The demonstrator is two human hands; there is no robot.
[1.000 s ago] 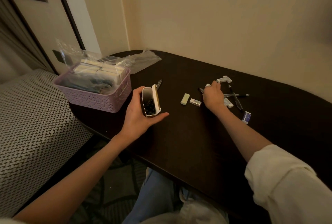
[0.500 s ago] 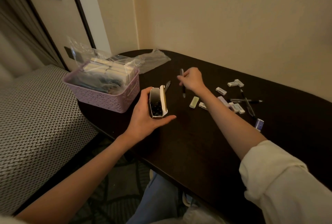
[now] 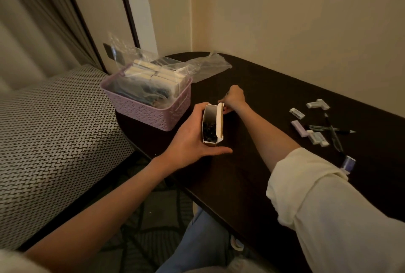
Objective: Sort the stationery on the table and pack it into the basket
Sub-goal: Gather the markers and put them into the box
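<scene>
Fingers of the left hand grasp the open pen box above the worktop, beside the basket. The right hand is clenched at the box's far end; what it grips cannot be told. Feeding a pen in goes best with the box steady and its mouth tilted up.

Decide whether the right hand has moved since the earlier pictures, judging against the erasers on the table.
Yes. The right hand has moved left, away from the erasers, to the open box beside the basket.
</scene>
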